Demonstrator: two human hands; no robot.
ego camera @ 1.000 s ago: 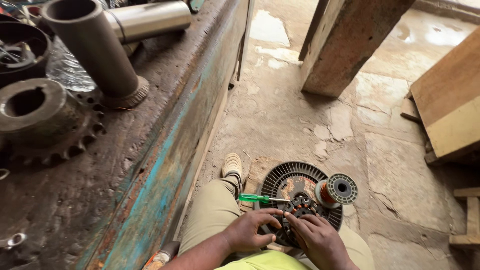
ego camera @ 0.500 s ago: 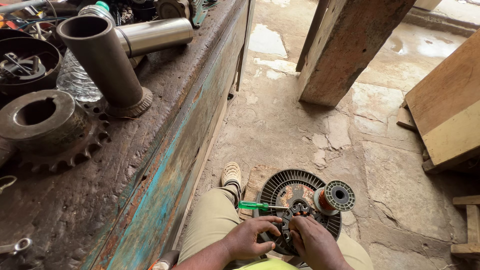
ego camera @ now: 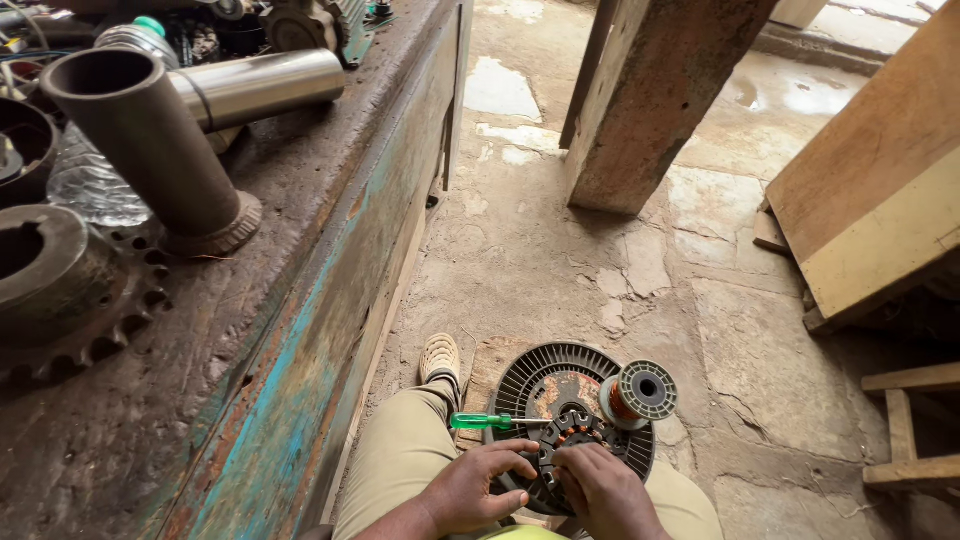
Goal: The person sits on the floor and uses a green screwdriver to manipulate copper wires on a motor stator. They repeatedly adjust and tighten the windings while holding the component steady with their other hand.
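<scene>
A rusty, teal-painted metal table (ego camera: 300, 330) is carrying a dark steel tube (ego camera: 150, 150), a polished cylinder (ego camera: 260, 88) and a toothed sprocket (ego camera: 60, 290); wooden planks (ego camera: 880, 200) are lying on the cracked stone floor (ego camera: 560, 260).

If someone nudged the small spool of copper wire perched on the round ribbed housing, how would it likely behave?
The copper-wire spool lies on its side on the round ribbed grey housing, so a nudge would probably roll it off. It looks small and probably light, and its flanged ends should make it fairly easy to grip.
</scene>
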